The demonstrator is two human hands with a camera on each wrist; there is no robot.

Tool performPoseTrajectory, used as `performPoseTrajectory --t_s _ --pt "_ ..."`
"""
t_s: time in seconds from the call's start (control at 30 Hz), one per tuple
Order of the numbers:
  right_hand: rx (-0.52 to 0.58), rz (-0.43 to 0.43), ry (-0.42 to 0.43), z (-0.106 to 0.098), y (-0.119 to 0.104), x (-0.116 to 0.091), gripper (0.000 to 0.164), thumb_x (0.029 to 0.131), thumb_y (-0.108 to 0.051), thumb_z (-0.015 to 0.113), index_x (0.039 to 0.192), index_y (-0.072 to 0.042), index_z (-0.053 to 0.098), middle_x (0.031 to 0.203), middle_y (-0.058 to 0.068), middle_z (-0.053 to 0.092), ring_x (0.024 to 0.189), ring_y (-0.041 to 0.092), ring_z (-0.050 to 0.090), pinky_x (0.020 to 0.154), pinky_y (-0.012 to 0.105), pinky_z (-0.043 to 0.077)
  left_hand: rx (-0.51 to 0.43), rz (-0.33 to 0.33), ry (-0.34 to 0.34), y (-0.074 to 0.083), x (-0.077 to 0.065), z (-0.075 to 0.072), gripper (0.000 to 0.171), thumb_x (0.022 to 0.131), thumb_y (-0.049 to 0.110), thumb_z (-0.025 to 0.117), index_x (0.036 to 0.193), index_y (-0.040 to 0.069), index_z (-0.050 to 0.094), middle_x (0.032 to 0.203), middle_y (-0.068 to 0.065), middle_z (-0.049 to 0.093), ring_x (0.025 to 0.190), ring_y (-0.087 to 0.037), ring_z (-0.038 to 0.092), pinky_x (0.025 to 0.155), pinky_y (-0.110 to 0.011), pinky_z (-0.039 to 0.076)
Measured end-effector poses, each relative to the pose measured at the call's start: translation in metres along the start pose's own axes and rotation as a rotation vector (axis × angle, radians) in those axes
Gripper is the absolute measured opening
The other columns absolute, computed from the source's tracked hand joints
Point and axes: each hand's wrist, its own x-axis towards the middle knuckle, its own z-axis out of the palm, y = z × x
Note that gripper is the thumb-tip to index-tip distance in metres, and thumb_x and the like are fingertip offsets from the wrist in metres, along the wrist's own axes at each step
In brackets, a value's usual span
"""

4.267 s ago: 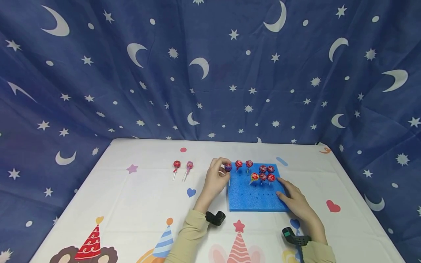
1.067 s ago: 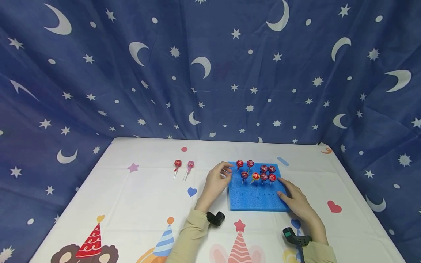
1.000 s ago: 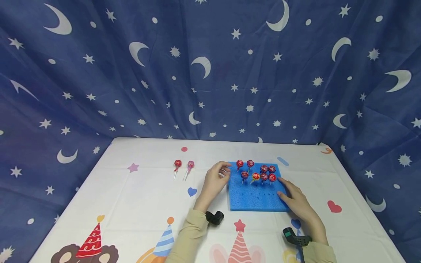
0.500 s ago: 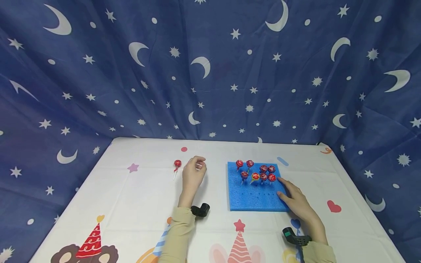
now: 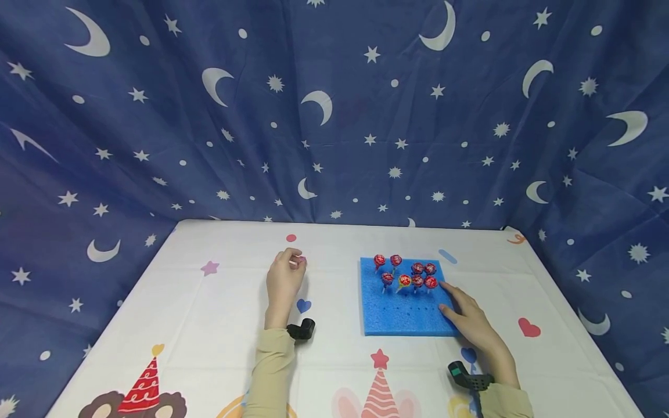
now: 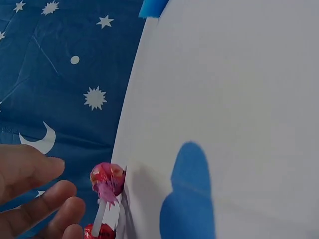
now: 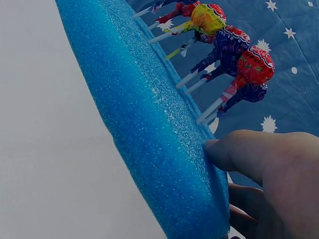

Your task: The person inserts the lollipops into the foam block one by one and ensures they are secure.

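Note:
My left hand (image 5: 284, 280) hovers at the left of the table, its fingers bent loosely with nothing between them. In the left wrist view its fingers are apart from a pink lollipop (image 6: 107, 179); a red lollipop (image 6: 103, 232) shows partly below. From the head view that red one is hidden behind the hand, and the pink one barely peeks out. My right hand (image 5: 473, 319) rests on the right edge of a blue foam board (image 5: 397, 322), thumb (image 7: 224, 149) touching its top. Several wrapped lollipops (image 7: 256, 64) stand in the board by their sticks.
A white tablecloth (image 5: 209, 313) with printed party figures covers the table. Behind it hangs a dark blue curtain (image 5: 355, 110) with moons and stars. Small holes (image 5: 409, 314) mark the board's nearer half.
A purple lollipop went from my left hand into the board. That hand then let go and moved left to the two loose lollipops. My right hand has stayed put.

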Motion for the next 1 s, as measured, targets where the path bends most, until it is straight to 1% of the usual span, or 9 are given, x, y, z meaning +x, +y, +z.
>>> performPoseTrajectory --t_s 0.13,0.23,0.4,0.53,0.67,0.8,1.0 --pt "0.001 0.002 0.000 0.001 0.001 0.000 0.061 0.098 -0.029 0.051 0.151 -0.012 0.027 0.155 0.029 0.019 0.141 0.056 0.011 0.102 0.078 0.014 0.046 0.001 -0.066 -0.008 0.003 -0.003 0.029 0.083 0.008 0.068 0.112 0.008 0.066 0.096 -0.012 0.068 0.084 -0.027 0.067 0.075 -0.043 0.052" --pt "0.004 0.006 -0.002 0.001 0.001 0.000 0.061 0.098 -0.029 0.051 0.151 -0.012 0.026 0.156 0.028 0.018 0.141 0.056 0.011 0.102 0.077 0.015 0.069 0.005 -0.099 -0.013 0.005 -0.005 0.033 0.082 0.008 0.069 0.115 0.008 0.065 0.097 -0.013 0.069 0.085 -0.028 0.068 0.075 -0.045 0.052" --pt "0.006 -0.004 0.006 0.000 0.000 -0.001 0.061 0.098 -0.029 0.051 0.151 -0.011 0.027 0.155 0.028 0.019 0.141 0.056 0.011 0.101 0.077 0.015 0.088 0.002 -0.135 -0.015 0.007 -0.005 0.035 0.082 0.007 0.068 0.117 0.007 0.065 0.094 -0.014 0.070 0.085 -0.030 0.068 0.077 -0.046 0.052" --pt "0.002 -0.006 0.011 0.000 0.001 -0.001 0.061 0.098 -0.028 0.050 0.151 -0.011 0.027 0.155 0.028 0.019 0.141 0.056 0.012 0.101 0.077 0.016 0.081 -0.008 -0.163 -0.016 0.008 -0.004 0.035 0.082 0.006 0.067 0.117 0.007 0.064 0.091 -0.013 0.072 0.085 -0.030 0.068 0.078 -0.046 0.052" --pt "0.000 0.002 0.011 0.000 0.000 -0.001 0.061 0.098 -0.028 0.050 0.151 -0.010 0.026 0.155 0.029 0.018 0.141 0.056 0.011 0.101 0.076 0.017 0.067 -0.017 -0.181 -0.017 0.009 -0.002 0.037 0.082 0.004 0.067 0.119 0.005 0.063 0.090 -0.014 0.071 0.083 -0.030 0.068 0.077 -0.046 0.053" --pt "-0.001 0.004 0.011 0.001 0.000 -0.001 0.061 0.098 -0.028 0.050 0.151 -0.010 0.026 0.156 0.029 0.018 0.141 0.055 0.011 0.102 0.076 0.016 0.068 -0.028 -0.184 -0.019 0.010 0.001 0.039 0.081 0.003 0.066 0.120 0.005 0.063 0.090 -0.014 0.071 0.081 -0.031 0.067 0.076 -0.046 0.052" --pt "-0.001 0.005 0.013 0.002 0.002 0.001 0.061 0.098 -0.029 0.051 0.151 -0.011 0.026 0.156 0.027 0.019 0.141 0.055 0.011 0.102 0.075 0.016 0.074 -0.020 -0.185 -0.022 0.013 0.003 0.039 0.080 0.002 0.064 0.118 0.003 0.063 0.086 -0.014 0.069 0.078 -0.029 0.065 0.073 -0.047 0.051"
